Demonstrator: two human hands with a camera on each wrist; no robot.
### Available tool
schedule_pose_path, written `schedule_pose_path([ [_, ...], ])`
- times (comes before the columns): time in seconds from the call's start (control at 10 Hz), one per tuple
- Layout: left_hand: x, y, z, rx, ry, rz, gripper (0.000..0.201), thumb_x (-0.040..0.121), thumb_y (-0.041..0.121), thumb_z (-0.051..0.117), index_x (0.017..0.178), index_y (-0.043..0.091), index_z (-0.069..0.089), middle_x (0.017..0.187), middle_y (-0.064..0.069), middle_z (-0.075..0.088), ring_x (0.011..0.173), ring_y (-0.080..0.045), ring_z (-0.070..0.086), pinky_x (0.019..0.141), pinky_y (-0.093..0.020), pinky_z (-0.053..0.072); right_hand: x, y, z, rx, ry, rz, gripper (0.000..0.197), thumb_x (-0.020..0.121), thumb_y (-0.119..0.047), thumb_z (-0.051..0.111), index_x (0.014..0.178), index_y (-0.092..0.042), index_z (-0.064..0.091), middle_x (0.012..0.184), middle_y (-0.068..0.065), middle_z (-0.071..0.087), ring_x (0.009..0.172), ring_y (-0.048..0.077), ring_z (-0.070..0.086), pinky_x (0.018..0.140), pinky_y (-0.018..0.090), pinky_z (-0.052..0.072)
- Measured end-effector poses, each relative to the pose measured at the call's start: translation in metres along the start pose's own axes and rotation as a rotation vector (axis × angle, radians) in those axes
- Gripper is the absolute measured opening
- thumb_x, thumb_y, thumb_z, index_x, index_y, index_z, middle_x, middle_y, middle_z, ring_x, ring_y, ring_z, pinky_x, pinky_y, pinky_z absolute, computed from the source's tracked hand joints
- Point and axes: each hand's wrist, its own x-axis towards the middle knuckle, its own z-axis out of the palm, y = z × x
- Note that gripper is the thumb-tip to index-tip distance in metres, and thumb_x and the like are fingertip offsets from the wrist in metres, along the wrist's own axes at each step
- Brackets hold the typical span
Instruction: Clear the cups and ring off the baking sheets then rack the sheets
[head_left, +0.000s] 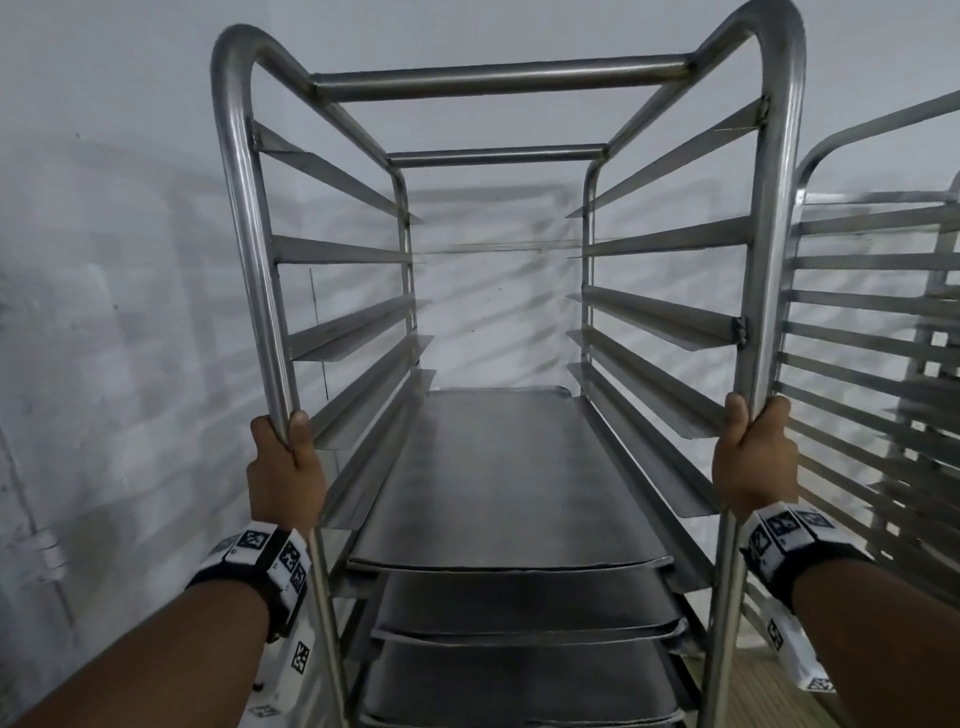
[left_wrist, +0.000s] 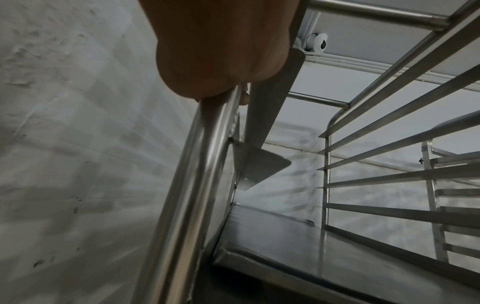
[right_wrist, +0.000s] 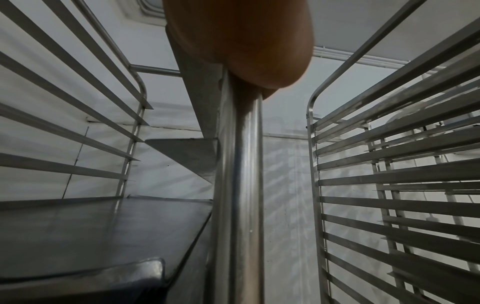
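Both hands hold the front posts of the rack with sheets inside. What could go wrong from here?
1. The baking sheets stick out at the near end unevenly; a jolt might slide one off its rails.
2. The second rack stands close on the right, so the right hand on its post may get pinched between them.
3. The wall is close behind and to the left, so the rack held by the left hand could bump it.

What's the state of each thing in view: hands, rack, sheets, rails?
left hand: grips the rack's near left post.
right hand: grips the rack's near right post.
rack: upright, close to the wall.
baking sheets: at least three slid onto the lower rails, bare on top.
upper rails: no sheets on them.
second rack: stands to the right; rails in view hold no sheets.
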Motion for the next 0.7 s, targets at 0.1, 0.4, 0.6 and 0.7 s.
schedule_pose_path([
  [0.1, 0.006, -0.003, 0.01, -0.013, 0.004, 0.003, 0.052, 0.103, 0.057, 0.029, 0.11, 0.008, 0.042, 0.075, -0.015, 0.058, 0.065, -0.034, 0.052, 0.064, -0.04, 0.04, 0.006, 0.0, 0.007, 0.005, 0.002, 0.005, 0.043, 0.099, -0.061, 0.027, 0.101, -0.018, 0.029, 0.081, 0.03, 0.058, 0.076, 0.049, 0.058, 0.065, 0.046, 0.043],
  [0.4, 0.014, -0.005, 0.02, 0.053, -0.17, -0.132, 0.054, 0.099, 0.067, 0.026, 0.121, 0.018, 0.035, 0.09, -0.017, 0.065, 0.084, -0.045, 0.064, 0.078, -0.05, 0.05, 0.01, -0.013, 0.003, -0.137, -0.218, 0.107, 0.053, 0.096, -0.067, 0.018, 0.111, -0.017, 0.029, 0.098, 0.03, 0.062, 0.091, 0.049, 0.062, 0.079, 0.051, 0.047],
  [0.6, 0.0, 0.056, 0.024, 0.195, -0.279, -0.45, 0.099, 0.096, 0.059, 0.051, 0.159, 0.008, -0.006, 0.163, -0.027, 0.014, 0.146, -0.047, 0.024, 0.118, -0.055, 0.026, -0.019, -0.06, 0.004, -0.057, -0.264, 0.24, 0.079, 0.098, -0.047, 0.048, 0.154, -0.004, 0.013, 0.158, 0.029, 0.018, 0.141, 0.047, 0.027, 0.111, 0.055, 0.028],
  [0.7, -0.026, 0.091, 0.013, 0.139, -0.448, -0.183, 0.085, 0.095, 0.06, 0.054, 0.159, 0.014, 0.022, 0.163, -0.02, 0.026, 0.15, -0.04, 0.026, 0.12, -0.05, 0.027, -0.056, -0.077, -0.005, -0.065, -0.461, 0.005, 0.077, 0.093, -0.059, 0.052, 0.155, -0.023, 0.024, 0.164, 0.014, 0.007, 0.149, 0.037, 0.02, 0.116, 0.052, 0.029],
])
